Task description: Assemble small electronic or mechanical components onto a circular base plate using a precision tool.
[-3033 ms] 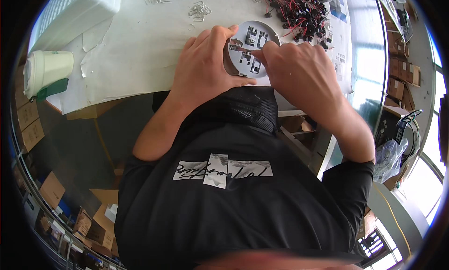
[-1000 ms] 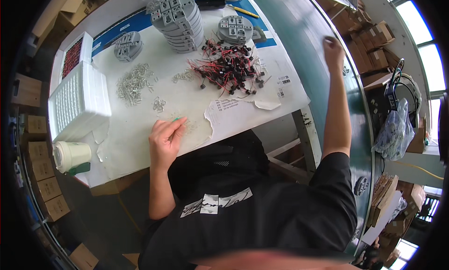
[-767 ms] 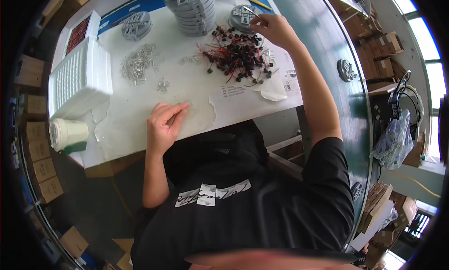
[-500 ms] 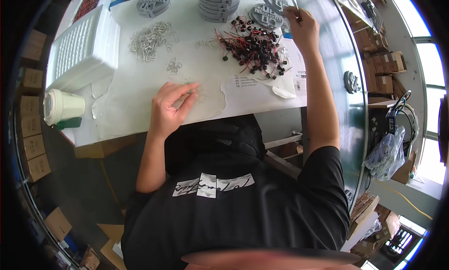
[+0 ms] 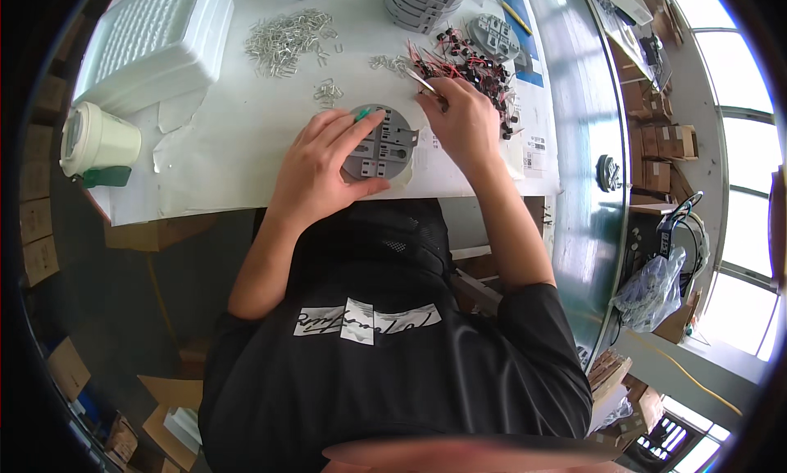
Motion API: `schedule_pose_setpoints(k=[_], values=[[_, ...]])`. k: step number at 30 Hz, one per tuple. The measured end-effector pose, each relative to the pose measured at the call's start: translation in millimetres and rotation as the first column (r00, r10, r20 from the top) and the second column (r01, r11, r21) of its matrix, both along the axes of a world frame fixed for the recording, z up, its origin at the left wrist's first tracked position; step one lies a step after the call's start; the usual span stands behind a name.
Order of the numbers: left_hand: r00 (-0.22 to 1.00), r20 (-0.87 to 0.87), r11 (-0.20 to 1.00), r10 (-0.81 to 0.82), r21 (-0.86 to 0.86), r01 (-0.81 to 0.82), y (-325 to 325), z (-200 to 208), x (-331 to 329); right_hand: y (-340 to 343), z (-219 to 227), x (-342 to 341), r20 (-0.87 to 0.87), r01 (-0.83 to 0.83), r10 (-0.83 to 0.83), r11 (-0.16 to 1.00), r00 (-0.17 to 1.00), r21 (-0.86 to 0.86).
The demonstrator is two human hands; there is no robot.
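A round grey plastic base (image 5: 397,151) with slots and small metal parts lies at the table's near edge. My left hand (image 5: 321,157) grips its left side, thumb at the near rim and fingers over the far part; something green (image 5: 363,113) shows at a fingertip. My right hand (image 5: 466,120) is closed on slim metal tweezers (image 5: 423,83), their tips pointing up and left. These tips are close to a few loose U-shaped metal clips (image 5: 387,63). Just beyond that hand spreads a pile of black parts with red and black wires (image 5: 500,84), partly hidden by it.
A large heap of metal clips (image 5: 287,43) and a smaller one (image 5: 328,93) lie beyond my left hand. Stacked grey bases (image 5: 420,7) stand at the back, another base (image 5: 494,37) to their right. White foam trays (image 5: 152,55) and a lidded cup (image 5: 111,137) line the left.
My right hand has come back from the far right with the tweezers, and a grey base is now in front of me. My left hand has moved from a near-pinch to gripping that base.
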State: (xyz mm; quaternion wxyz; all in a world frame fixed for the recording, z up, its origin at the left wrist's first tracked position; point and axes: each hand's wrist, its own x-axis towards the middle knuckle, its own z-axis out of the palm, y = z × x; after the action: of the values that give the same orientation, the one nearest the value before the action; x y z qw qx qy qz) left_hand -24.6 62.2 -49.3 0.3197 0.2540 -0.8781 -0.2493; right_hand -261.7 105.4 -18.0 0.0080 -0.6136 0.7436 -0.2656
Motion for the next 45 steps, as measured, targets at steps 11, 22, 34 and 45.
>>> schedule_pose_setpoints(k=[11,22,34,45], values=[[0.95,-0.294,0.981,0.102,-0.129,-0.145,-7.6,29.0,-5.3,25.3,33.8,22.3,0.286,-0.297,0.354,0.928,0.89,-0.224],[0.948,-0.307,0.956,-0.082,-0.292,-0.011,-17.0,33.1,-15.5,45.7,28.1,19.4,0.565,-0.325,0.449,0.893,0.692,-0.311],[0.955,-0.297,0.928,-0.01,-0.359,-0.102,-7.1,38.7,-15.2,52.1,14.1,36.8,0.851,-0.164,0.309,0.951,0.425,-0.264],[0.949,-0.297,0.988,-0.103,-0.144,0.062,-1.4,37.2,-11.7,50.8,9.2,28.8,0.614,-0.331,0.465,0.885,0.638,-0.327]])
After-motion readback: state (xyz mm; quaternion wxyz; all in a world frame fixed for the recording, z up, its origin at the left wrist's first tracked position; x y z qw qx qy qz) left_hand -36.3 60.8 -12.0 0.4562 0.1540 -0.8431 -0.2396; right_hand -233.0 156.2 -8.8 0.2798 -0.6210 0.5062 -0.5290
